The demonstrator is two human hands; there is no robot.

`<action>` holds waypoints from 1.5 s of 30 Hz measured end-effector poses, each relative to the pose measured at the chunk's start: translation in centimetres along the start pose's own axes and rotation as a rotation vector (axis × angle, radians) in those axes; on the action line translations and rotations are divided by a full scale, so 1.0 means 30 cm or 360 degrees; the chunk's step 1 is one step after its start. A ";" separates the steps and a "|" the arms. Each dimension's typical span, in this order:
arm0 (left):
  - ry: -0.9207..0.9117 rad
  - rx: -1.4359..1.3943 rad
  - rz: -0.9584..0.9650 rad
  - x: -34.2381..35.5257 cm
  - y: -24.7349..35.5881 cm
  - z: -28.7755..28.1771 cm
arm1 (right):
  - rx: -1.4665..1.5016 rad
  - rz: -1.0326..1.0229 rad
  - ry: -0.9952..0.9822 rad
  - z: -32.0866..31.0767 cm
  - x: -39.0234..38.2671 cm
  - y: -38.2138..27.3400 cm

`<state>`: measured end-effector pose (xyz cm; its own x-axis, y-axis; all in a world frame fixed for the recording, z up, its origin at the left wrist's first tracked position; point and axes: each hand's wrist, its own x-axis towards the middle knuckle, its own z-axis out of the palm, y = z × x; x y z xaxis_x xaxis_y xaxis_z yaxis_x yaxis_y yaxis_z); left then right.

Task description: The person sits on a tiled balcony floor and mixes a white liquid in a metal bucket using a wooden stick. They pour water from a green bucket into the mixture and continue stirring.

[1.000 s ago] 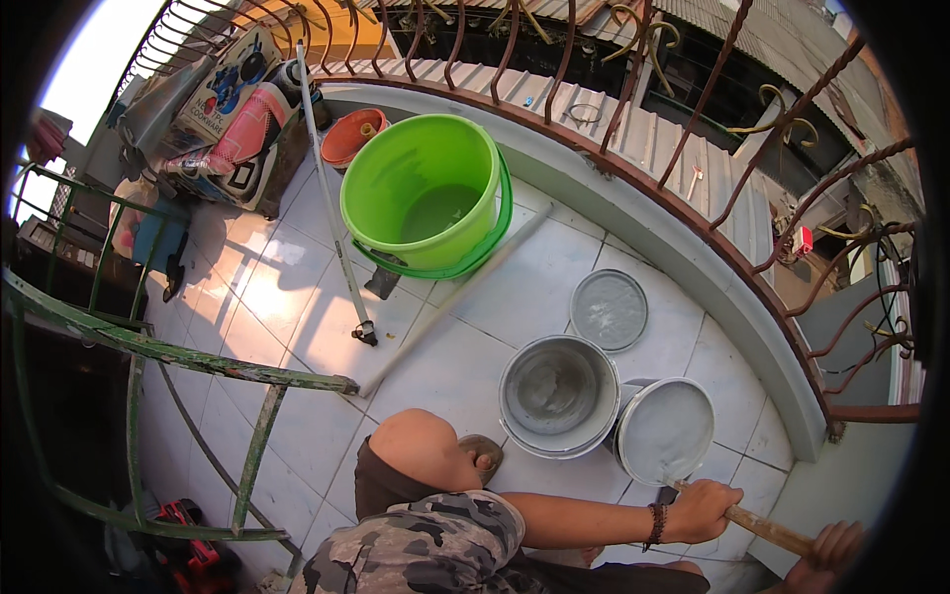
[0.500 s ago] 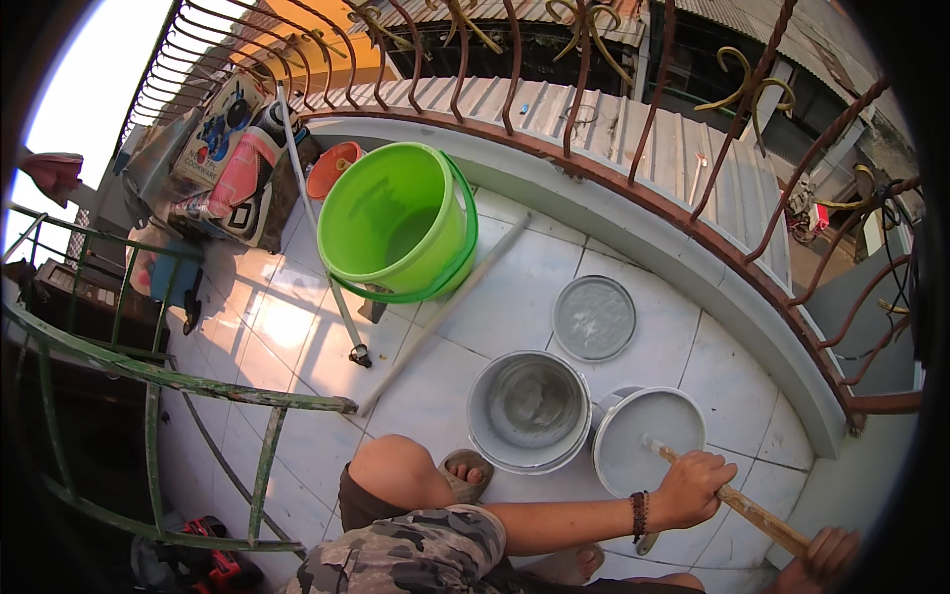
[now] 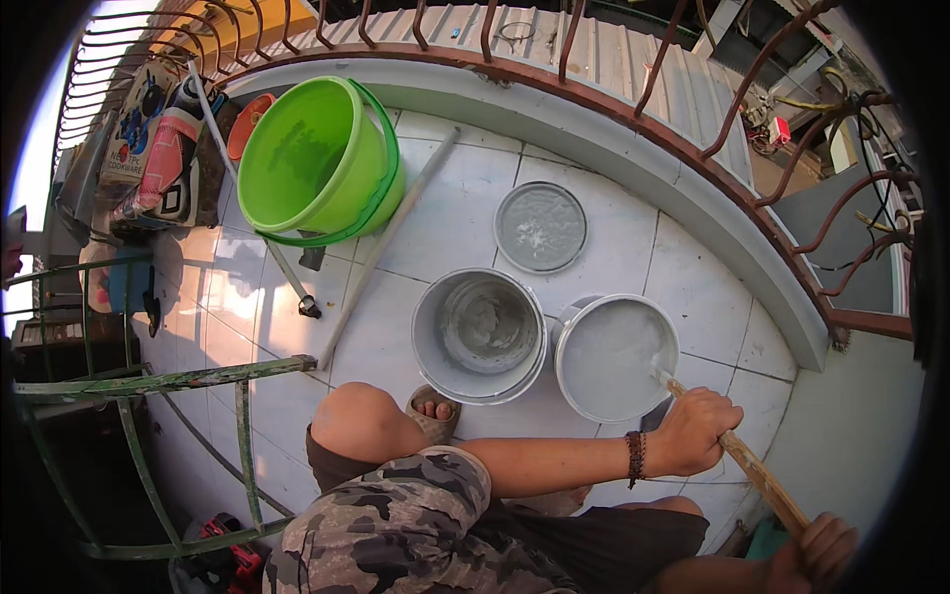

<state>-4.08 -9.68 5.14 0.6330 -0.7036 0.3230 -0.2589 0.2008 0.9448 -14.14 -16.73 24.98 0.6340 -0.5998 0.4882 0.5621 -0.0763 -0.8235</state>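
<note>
Pale tiled floor (image 3: 440,243) fills the middle of the frame, edged from the upper left round to the right by a curved brown metal railing (image 3: 693,151) on a low ledge. A green-painted metal frame (image 3: 178,380) stands at the lower left. The big lime-green tub (image 3: 307,158) sits at the upper left, and just right of it a long pale pole (image 3: 388,249) lies slantwise on the tiles.

Near the centre stands a grey-smeared bucket (image 3: 435,337); close by on its right is a second bucket (image 3: 560,346), holding grey liquid (image 3: 609,356). The wooden stick (image 3: 767,482) runs from that liquid, over the bucket's lower-right rim, down to the lower right corner. A round grey lid (image 3: 540,227) lies flat on the floor above the two buckets, apart from both.

The left hand (image 3: 698,433) grips the stick's upper part, fingers curled tightly round it, just outside the bucket. The right hand (image 3: 823,552), darker at the lower right, has its fingers wrapped round the stick's lower end. Smallest is a dark beaded bracelet (image 3: 634,457) on the left wrist.
</note>
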 end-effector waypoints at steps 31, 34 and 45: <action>0.0148 -0.0014 -0.0035 -0.062 0.025 -0.011 | -0.0334 0.0110 -0.0047 0.190 0.027 0.009; 0.0116 0.0057 -0.0147 -0.110 0.054 -0.028 | -0.0304 0.0233 -0.0064 0.187 0.055 0.003; 0.0492 0.0364 -0.0029 -0.122 0.029 -0.188 | 0.0214 0.0302 -0.0231 0.251 0.102 0.115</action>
<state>-2.52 -3.08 5.08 0.8201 -0.4597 0.3407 -0.3795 0.0086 0.9252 -6.25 -12.82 25.81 0.7987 -0.4721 0.3731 0.4853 0.1388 -0.8633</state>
